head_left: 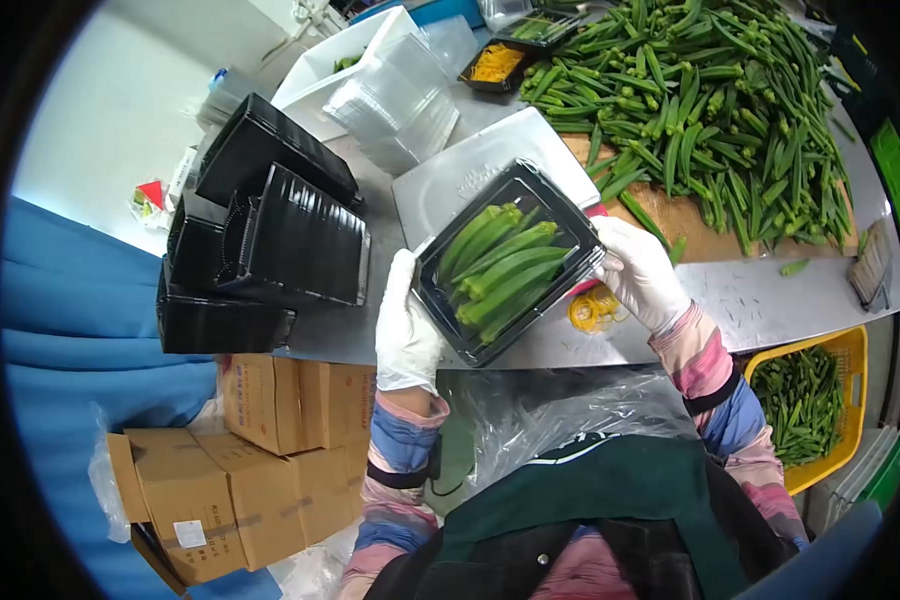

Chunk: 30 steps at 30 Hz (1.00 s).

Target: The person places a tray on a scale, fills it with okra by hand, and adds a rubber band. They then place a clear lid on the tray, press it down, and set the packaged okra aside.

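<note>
Between my two white-gloved hands is a black plastic tray with okra in it, under what looks like a clear lid. My left hand grips the tray's left edge. On the opposite edge, near the upper right corner, my right hand has its fingers closed. The tray is tilted above the metal table, partly covering a flat silver scale-like plate. Just below my right hand lie yellow rubber bands.
Okra is heaped on a wooden board at right. Stacks of black trays and clear lids stand at left. A yellow crate of okra sits lower right, cardboard boxes lower left. A brush lies near the table's right edge.
</note>
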Each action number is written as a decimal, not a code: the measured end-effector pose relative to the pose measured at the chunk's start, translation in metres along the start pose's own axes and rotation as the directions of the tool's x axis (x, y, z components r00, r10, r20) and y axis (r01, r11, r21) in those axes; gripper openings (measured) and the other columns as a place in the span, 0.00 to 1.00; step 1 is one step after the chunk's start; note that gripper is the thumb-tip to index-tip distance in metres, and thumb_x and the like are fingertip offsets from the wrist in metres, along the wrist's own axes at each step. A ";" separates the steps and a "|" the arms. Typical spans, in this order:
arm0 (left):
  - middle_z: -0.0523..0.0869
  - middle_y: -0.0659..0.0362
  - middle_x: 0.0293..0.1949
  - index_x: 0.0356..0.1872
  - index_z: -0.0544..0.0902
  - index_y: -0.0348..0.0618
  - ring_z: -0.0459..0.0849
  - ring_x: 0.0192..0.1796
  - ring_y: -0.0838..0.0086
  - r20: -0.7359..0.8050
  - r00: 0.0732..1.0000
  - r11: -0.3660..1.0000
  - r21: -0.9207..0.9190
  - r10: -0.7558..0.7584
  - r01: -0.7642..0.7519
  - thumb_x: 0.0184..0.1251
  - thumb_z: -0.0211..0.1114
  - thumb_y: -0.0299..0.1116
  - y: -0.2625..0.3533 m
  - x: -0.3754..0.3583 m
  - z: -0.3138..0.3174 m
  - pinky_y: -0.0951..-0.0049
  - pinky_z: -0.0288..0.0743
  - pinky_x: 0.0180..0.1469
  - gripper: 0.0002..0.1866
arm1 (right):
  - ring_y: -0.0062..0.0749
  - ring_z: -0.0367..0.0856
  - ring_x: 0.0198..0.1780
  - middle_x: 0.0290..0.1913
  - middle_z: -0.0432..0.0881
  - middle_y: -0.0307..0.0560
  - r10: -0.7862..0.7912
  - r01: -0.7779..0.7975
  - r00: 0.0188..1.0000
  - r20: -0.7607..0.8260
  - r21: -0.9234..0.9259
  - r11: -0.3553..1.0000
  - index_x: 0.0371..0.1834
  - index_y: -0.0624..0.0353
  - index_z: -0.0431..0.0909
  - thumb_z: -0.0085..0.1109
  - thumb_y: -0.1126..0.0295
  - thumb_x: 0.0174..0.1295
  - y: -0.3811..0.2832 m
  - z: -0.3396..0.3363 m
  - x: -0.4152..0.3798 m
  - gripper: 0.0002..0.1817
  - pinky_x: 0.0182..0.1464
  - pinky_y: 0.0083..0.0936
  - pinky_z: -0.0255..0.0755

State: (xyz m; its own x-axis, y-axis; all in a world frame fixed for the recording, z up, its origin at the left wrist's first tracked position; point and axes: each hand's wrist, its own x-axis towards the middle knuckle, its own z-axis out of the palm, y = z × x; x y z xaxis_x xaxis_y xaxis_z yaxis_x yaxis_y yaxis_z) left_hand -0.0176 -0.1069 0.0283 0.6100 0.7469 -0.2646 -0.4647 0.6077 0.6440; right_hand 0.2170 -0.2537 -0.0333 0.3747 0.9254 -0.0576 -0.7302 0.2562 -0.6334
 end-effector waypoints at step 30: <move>0.83 0.52 0.64 0.68 0.77 0.36 0.78 0.68 0.69 0.335 0.791 0.157 0.869 0.512 -0.469 0.83 0.52 0.38 0.003 0.120 -0.050 0.69 0.65 0.73 0.22 | 0.12 0.72 0.30 0.35 0.78 0.30 -0.065 0.016 0.981 -0.181 -0.260 0.966 0.55 0.63 0.81 0.62 0.68 0.71 0.010 -0.022 0.076 0.14 0.37 0.16 0.73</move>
State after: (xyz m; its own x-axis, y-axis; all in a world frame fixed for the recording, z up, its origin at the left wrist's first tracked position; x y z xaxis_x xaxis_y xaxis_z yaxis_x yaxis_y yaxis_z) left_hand 0.0219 -0.0019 -0.0378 0.4598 0.8115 0.3605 0.1985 -0.4896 0.8490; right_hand 0.2504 -0.1873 -0.0613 0.5185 0.8409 -0.1552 -0.5507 0.1896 -0.8129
